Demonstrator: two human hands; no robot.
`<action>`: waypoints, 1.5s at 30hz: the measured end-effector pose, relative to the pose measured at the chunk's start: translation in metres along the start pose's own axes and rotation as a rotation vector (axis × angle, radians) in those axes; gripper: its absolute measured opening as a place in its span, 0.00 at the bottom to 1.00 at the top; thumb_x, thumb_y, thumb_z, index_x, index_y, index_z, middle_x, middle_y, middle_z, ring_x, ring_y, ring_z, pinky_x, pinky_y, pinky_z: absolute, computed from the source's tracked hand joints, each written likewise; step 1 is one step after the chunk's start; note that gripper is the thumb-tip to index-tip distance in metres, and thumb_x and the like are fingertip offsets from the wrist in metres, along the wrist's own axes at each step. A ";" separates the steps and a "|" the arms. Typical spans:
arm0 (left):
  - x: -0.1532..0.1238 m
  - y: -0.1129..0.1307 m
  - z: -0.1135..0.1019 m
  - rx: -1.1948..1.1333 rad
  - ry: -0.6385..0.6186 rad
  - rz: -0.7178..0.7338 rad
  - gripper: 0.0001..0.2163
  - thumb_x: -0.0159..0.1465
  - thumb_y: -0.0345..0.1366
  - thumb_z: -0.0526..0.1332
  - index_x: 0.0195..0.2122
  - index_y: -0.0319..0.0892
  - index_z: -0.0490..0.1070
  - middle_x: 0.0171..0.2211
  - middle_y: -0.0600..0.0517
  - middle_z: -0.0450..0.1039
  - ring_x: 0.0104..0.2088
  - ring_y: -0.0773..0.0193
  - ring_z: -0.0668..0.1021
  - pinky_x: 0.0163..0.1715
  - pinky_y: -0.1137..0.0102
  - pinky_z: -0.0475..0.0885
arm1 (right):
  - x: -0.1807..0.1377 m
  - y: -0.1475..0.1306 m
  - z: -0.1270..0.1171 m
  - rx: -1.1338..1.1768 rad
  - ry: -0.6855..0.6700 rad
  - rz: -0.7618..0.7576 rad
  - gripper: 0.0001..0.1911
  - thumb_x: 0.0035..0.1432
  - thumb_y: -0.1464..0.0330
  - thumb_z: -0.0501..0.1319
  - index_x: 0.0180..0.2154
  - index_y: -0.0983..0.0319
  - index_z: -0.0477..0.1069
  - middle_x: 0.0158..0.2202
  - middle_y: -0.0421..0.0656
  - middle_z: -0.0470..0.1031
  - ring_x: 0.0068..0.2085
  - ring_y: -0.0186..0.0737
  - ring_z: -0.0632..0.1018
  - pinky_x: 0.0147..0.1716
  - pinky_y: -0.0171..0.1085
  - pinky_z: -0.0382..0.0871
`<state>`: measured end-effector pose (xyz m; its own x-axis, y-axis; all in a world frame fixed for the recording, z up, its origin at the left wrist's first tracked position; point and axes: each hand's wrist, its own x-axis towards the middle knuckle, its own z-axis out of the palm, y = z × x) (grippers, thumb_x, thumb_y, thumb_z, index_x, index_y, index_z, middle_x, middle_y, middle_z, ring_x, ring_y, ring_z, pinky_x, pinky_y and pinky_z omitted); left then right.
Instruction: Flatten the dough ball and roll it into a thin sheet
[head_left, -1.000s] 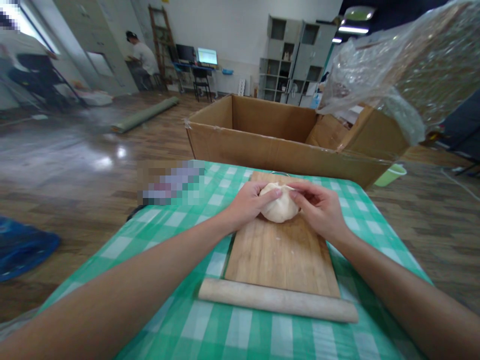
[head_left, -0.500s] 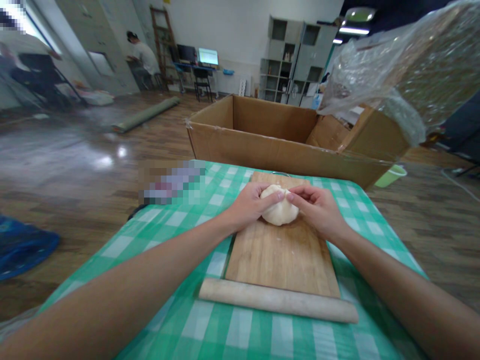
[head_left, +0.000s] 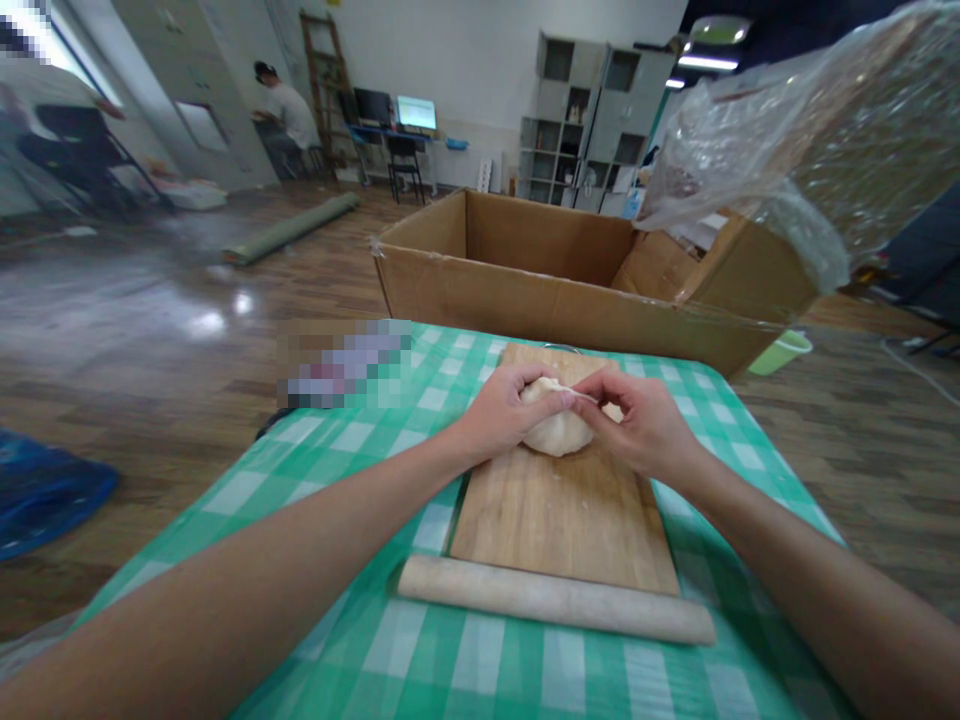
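Workshop-type room: seated person [head_left: 289,115] and rolled mat [head_left: 292,230] far left, open-fronted cabinets [head_left: 555,110] along the far wall, big cardboard box [head_left: 525,290] just beyond the surface [head_left: 375,640], plastic wrap [head_left: 750,150] at its right end. Green-and-white checked cloth over the surface, wooden board [head_left: 562,510] lengthwise in the middle. Dough ball [head_left: 556,432] is at the far part of the board, between both hands. Left hand [head_left: 504,412] cups its left side, thumb over the top; reads as the steadying grip, stopping the ball from turning. Right hand [head_left: 645,420] has thumb and fingertips pinched on a raised fold at the top right; small grip, probably because the edge is thin and soft. Can't tell if the ball's weight is on the board or on the fingers, underside is partly hidden. Rolling pin [head_left: 555,600] lies crosswise along the board's near edge, ends sticking out past both sides, untouched. Likely parked there to leave the board free for handwork. Can't tell whether it touches the board.
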<state>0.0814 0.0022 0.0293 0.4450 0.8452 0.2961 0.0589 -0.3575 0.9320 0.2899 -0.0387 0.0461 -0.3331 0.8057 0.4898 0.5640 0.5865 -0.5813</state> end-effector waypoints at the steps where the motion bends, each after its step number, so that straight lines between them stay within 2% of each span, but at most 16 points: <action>1: 0.000 -0.001 0.000 -0.001 0.007 0.006 0.16 0.62 0.49 0.69 0.35 0.39 0.80 0.33 0.51 0.78 0.35 0.62 0.76 0.34 0.71 0.69 | 0.000 0.000 0.000 -0.007 -0.015 -0.017 0.09 0.70 0.62 0.64 0.40 0.60 0.78 0.36 0.43 0.82 0.34 0.39 0.78 0.34 0.37 0.69; 4: 0.000 -0.002 -0.001 0.006 0.037 0.025 0.14 0.63 0.47 0.68 0.35 0.39 0.80 0.33 0.51 0.78 0.34 0.62 0.76 0.34 0.70 0.69 | 0.000 0.001 0.001 0.034 -0.058 -0.026 0.10 0.70 0.61 0.65 0.43 0.61 0.76 0.39 0.44 0.81 0.36 0.39 0.79 0.35 0.37 0.71; 8: -0.002 -0.003 -0.001 0.008 0.073 0.046 0.12 0.62 0.45 0.69 0.35 0.39 0.81 0.32 0.51 0.79 0.34 0.63 0.76 0.34 0.70 0.68 | -0.001 0.002 0.004 0.076 -0.084 0.008 0.11 0.70 0.59 0.64 0.43 0.60 0.75 0.36 0.42 0.80 0.33 0.37 0.78 0.30 0.35 0.69; 14: 0.000 -0.002 0.003 -0.101 0.043 0.029 0.15 0.63 0.48 0.70 0.38 0.40 0.80 0.37 0.49 0.79 0.38 0.61 0.77 0.37 0.70 0.71 | 0.002 -0.002 -0.003 -0.139 0.044 -0.164 0.07 0.72 0.65 0.61 0.39 0.60 0.75 0.33 0.42 0.80 0.32 0.39 0.77 0.32 0.37 0.69; 18: 0.005 -0.005 0.003 -0.468 0.018 -0.155 0.23 0.67 0.57 0.63 0.47 0.42 0.77 0.44 0.47 0.78 0.42 0.59 0.80 0.38 0.68 0.77 | 0.002 -0.003 -0.014 -0.415 0.200 -0.425 0.04 0.71 0.70 0.62 0.43 0.60 0.76 0.38 0.46 0.83 0.37 0.44 0.79 0.38 0.43 0.72; 20: 0.007 -0.005 0.000 -0.551 -0.004 -0.273 0.27 0.67 0.62 0.60 0.47 0.40 0.76 0.43 0.45 0.78 0.38 0.59 0.81 0.35 0.67 0.78 | 0.000 -0.001 -0.018 -0.481 0.228 -0.531 0.07 0.70 0.73 0.63 0.48 0.60 0.77 0.44 0.48 0.84 0.41 0.45 0.82 0.41 0.44 0.75; 23: 0.007 -0.001 -0.006 -0.589 -0.225 -0.507 0.33 0.66 0.67 0.56 0.44 0.36 0.76 0.38 0.42 0.79 0.31 0.59 0.81 0.29 0.68 0.78 | -0.004 0.002 -0.019 -0.460 0.219 -0.600 0.15 0.70 0.76 0.61 0.55 0.59 0.75 0.51 0.49 0.83 0.50 0.46 0.84 0.47 0.42 0.78; 25: 0.007 0.000 -0.009 -0.696 -0.380 -0.624 0.28 0.69 0.60 0.58 0.43 0.34 0.77 0.36 0.41 0.80 0.30 0.60 0.82 0.29 0.69 0.79 | -0.005 0.003 -0.017 -0.406 0.195 -0.595 0.17 0.70 0.77 0.60 0.56 0.58 0.75 0.53 0.49 0.82 0.53 0.47 0.83 0.50 0.43 0.79; 26: 0.007 0.000 -0.010 -0.768 -0.398 -0.637 0.22 0.71 0.53 0.61 0.43 0.34 0.77 0.36 0.42 0.81 0.31 0.61 0.82 0.30 0.70 0.79 | -0.005 0.003 -0.014 -0.373 0.180 -0.573 0.16 0.70 0.76 0.60 0.56 0.58 0.75 0.54 0.49 0.82 0.54 0.47 0.83 0.52 0.44 0.79; 28: 0.007 -0.002 -0.009 -0.880 -0.312 -0.575 0.11 0.70 0.39 0.65 0.46 0.35 0.78 0.37 0.44 0.82 0.33 0.64 0.82 0.34 0.71 0.80 | -0.005 0.004 -0.009 -0.296 0.165 -0.472 0.13 0.70 0.73 0.62 0.53 0.57 0.75 0.57 0.51 0.80 0.57 0.49 0.81 0.56 0.48 0.78; 31: 0.007 -0.008 -0.003 -0.906 -0.118 -0.422 0.14 0.65 0.31 0.70 0.51 0.37 0.78 0.47 0.43 0.82 0.41 0.63 0.84 0.42 0.71 0.80 | -0.005 0.008 0.001 -0.027 0.171 -0.171 0.17 0.68 0.65 0.65 0.57 0.56 0.71 0.61 0.54 0.75 0.58 0.53 0.79 0.54 0.51 0.79; 33: 0.008 -0.011 0.003 -0.872 -0.020 -0.341 0.17 0.62 0.31 0.74 0.51 0.37 0.78 0.52 0.41 0.81 0.47 0.61 0.83 0.47 0.69 0.79 | -0.005 0.011 0.008 0.249 0.168 0.057 0.24 0.67 0.59 0.66 0.60 0.57 0.66 0.55 0.52 0.78 0.51 0.50 0.83 0.45 0.48 0.82; 35: 0.007 -0.012 0.007 -0.828 0.038 -0.287 0.19 0.58 0.32 0.78 0.49 0.36 0.78 0.51 0.42 0.81 0.46 0.61 0.83 0.49 0.68 0.78 | -0.005 0.014 0.013 0.457 0.098 0.235 0.24 0.66 0.54 0.66 0.56 0.58 0.67 0.42 0.46 0.81 0.37 0.43 0.83 0.33 0.41 0.81; 38: 0.005 -0.013 0.010 -0.737 0.040 -0.246 0.22 0.54 0.36 0.80 0.47 0.35 0.78 0.43 0.45 0.82 0.38 0.65 0.81 0.39 0.72 0.76 | -0.004 0.015 0.014 0.543 -0.057 0.399 0.21 0.64 0.49 0.68 0.43 0.60 0.72 0.28 0.40 0.78 0.24 0.36 0.78 0.19 0.33 0.72; 41: 0.003 -0.014 0.010 -0.635 0.039 -0.218 0.24 0.53 0.41 0.80 0.47 0.36 0.78 0.36 0.50 0.81 0.28 0.70 0.76 0.27 0.75 0.68 | -0.004 0.017 0.012 0.598 -0.159 0.491 0.24 0.62 0.47 0.69 0.33 0.61 0.73 0.22 0.40 0.75 0.19 0.33 0.75 0.15 0.30 0.67; 45: 0.003 -0.015 0.010 -0.558 -0.039 -0.188 0.23 0.55 0.45 0.79 0.46 0.37 0.80 0.36 0.49 0.81 0.29 0.68 0.77 0.28 0.73 0.67 | -0.004 0.018 0.008 0.645 -0.262 0.506 0.25 0.58 0.46 0.71 0.29 0.62 0.75 0.22 0.41 0.77 0.19 0.33 0.75 0.17 0.31 0.71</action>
<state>0.0905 0.0059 0.0142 0.5051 0.8550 0.1175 -0.3343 0.0684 0.9400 0.2949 -0.0313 0.0282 -0.3660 0.9294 -0.0474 0.1786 0.0202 -0.9837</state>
